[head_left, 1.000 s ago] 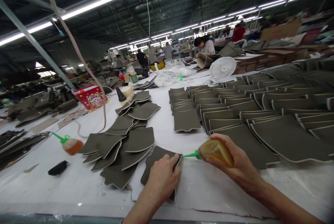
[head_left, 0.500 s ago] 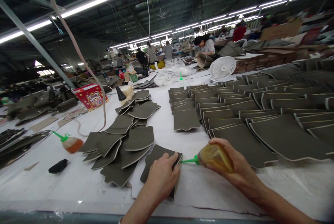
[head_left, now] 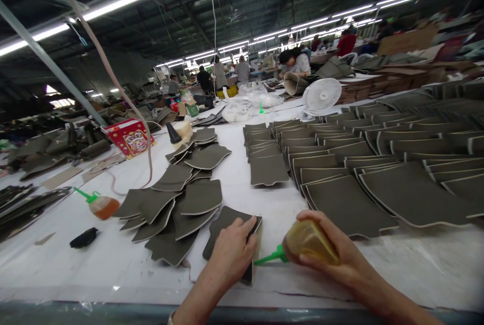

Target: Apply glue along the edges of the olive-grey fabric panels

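My left hand (head_left: 231, 247) lies on a dark olive sheet piece (head_left: 227, 220), pressing it to the table with fingers stretched out. In my right hand (head_left: 342, 254) is a squeeze bottle (head_left: 310, 241) of amber liquid, tilted nearly on its side. Its green nozzle (head_left: 270, 256) points left, with the tip at the piece's right edge. Whether liquid is coming out is too small to tell. Just left of my left hand lies a loose pile of similar dark pieces (head_left: 200, 196).
Rows of overlapping dark pieces (head_left: 408, 188) cover the right side. A second amber bottle (head_left: 104, 207), a black cloth scrap (head_left: 83, 237) and a red patterned box (head_left: 130, 138) stand or lie left. A white fan (head_left: 322, 95) is farther back. People work in the background.
My right hand has brought the bottle down and slightly toward me, so its nozzle tip has slid along the piece's right edge. My left hand stays on the piece.
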The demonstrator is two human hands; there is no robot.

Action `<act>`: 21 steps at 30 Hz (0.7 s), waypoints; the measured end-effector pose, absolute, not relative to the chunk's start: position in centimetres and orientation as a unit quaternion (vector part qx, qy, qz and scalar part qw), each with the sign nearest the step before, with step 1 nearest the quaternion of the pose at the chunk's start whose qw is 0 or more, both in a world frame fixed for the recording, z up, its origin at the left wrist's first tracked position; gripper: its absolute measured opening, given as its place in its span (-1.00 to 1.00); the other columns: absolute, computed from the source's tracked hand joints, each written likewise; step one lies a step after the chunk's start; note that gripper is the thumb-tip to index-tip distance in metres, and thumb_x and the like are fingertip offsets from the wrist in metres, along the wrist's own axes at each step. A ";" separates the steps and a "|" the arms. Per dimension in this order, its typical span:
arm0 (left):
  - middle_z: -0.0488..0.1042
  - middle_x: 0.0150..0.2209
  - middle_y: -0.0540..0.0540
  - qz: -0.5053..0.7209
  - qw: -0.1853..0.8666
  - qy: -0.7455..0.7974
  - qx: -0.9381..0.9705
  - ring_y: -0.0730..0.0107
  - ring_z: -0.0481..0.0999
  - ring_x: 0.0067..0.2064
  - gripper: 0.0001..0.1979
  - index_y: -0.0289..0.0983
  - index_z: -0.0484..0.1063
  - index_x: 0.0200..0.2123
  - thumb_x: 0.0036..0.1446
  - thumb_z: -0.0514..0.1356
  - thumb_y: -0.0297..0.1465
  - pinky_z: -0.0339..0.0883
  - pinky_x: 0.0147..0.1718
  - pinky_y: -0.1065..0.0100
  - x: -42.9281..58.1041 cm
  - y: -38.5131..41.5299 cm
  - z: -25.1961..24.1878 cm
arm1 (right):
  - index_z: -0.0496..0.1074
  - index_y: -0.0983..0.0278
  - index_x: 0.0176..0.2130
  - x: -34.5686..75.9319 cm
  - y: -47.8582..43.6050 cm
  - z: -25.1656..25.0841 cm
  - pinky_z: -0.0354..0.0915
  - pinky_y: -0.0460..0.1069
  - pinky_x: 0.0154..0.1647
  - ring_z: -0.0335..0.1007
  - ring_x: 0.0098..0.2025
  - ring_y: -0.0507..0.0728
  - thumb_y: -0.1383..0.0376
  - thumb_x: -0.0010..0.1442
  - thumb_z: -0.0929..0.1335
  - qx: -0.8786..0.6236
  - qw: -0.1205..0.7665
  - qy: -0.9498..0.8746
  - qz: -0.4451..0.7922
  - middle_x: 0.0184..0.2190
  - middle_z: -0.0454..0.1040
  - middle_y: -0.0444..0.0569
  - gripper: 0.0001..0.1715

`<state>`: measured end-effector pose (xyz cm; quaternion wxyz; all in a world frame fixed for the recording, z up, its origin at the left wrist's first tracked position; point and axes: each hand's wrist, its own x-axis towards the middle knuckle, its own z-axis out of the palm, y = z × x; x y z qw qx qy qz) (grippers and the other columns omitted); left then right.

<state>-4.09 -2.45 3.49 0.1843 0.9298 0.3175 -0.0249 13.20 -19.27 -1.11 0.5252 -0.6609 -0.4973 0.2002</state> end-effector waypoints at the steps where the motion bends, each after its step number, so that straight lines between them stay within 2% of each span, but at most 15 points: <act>1: 0.49 -0.11 -0.13 -0.024 0.185 0.318 0.929 0.12 0.54 -0.06 -0.48 -0.10 0.29 0.24 0.24 -0.09 -0.34 0.33 -0.13 0.23 -4.1 -2.5 3.5 | 0.23 0.13 0.09 13.1 -19.3 -1.1 0.40 0.02 -0.12 0.44 -0.14 0.19 0.01 0.17 0.43 -0.668 0.530 -0.488 0.188 -0.02 0.36 -0.01 -0.41; 4: 0.49 -0.10 -0.12 -0.023 0.189 0.322 0.928 0.13 0.54 -0.05 -0.49 -0.10 0.28 0.24 0.25 -0.09 -0.34 0.33 -0.13 0.23 -4.2 -2.5 3.4 | 0.26 0.14 0.07 12.8 -19.5 -1.0 0.40 0.04 -0.08 0.45 -0.10 0.22 0.01 0.14 0.44 -0.682 0.533 -0.475 0.160 0.00 0.37 0.01 -0.41; 9: 0.48 -0.09 -0.11 -0.018 0.192 0.324 0.926 0.15 0.53 -0.04 -0.49 -0.11 0.27 0.25 0.27 -0.09 -0.32 0.32 -0.10 0.25 -4.4 -2.5 3.3 | 0.29 0.11 0.08 12.3 -19.9 -1.3 0.41 0.02 -0.04 0.46 -0.08 0.22 0.01 0.12 0.44 -0.676 0.531 -0.475 0.188 0.01 0.40 -0.02 -0.41; 15: 0.47 -0.06 -0.12 -0.016 0.193 0.326 0.925 0.14 0.51 0.00 -0.49 -0.13 0.22 0.28 0.29 -0.11 -0.32 0.31 -0.08 0.24 -4.6 -2.6 3.2 | 0.29 0.12 0.10 11.8 -20.3 -2.1 0.39 0.07 0.04 0.44 -0.03 0.26 -0.01 0.12 0.44 -0.686 0.526 -0.466 0.189 0.06 0.37 0.03 -0.38; 21: 0.46 -0.05 -0.11 -0.024 0.186 0.335 0.923 0.17 0.51 0.00 -0.49 -0.12 0.20 0.29 0.30 -0.11 -0.30 0.30 -0.12 0.30 -4.5 -2.7 3.2 | 0.30 0.11 0.08 11.7 -20.7 -2.4 0.40 0.06 0.02 0.43 -0.04 0.26 0.00 0.12 0.44 -0.694 0.535 -0.453 0.163 0.04 0.38 0.02 -0.40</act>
